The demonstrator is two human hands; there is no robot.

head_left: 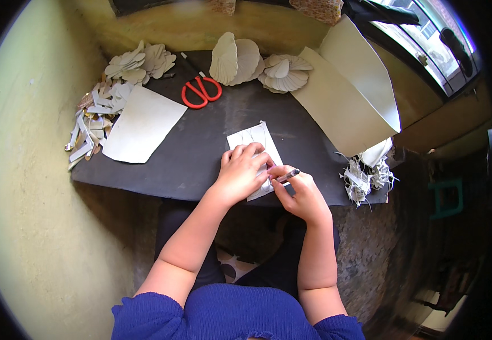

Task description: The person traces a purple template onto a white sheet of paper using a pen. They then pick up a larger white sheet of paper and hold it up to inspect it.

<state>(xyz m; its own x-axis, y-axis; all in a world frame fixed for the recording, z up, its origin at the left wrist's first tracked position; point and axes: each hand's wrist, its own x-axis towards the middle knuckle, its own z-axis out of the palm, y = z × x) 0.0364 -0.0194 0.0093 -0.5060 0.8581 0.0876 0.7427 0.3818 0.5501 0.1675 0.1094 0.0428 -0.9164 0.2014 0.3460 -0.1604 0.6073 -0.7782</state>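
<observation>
A small white card (265,136) with curved pen lines drawn on it lies near the front edge of the dark table. My left hand (241,174) rests on it, fingers spread and pressing it down. Whatever is under those fingers is hidden. From the right, my right hand (305,195) grips a pen (289,175) close to my left fingertips. The pen's tip is hard to make out, low over the card. Farther back lie scissors with red handles (203,95), out of both hands' reach at this moment.
A large white sheet (144,124) lies left, beside a heap of card scraps (90,127). Cut rounded pieces (138,61) are piled at the back, with more stacks (237,59). A big curled sheet (348,90) stands right, behind shredded trimmings (365,178).
</observation>
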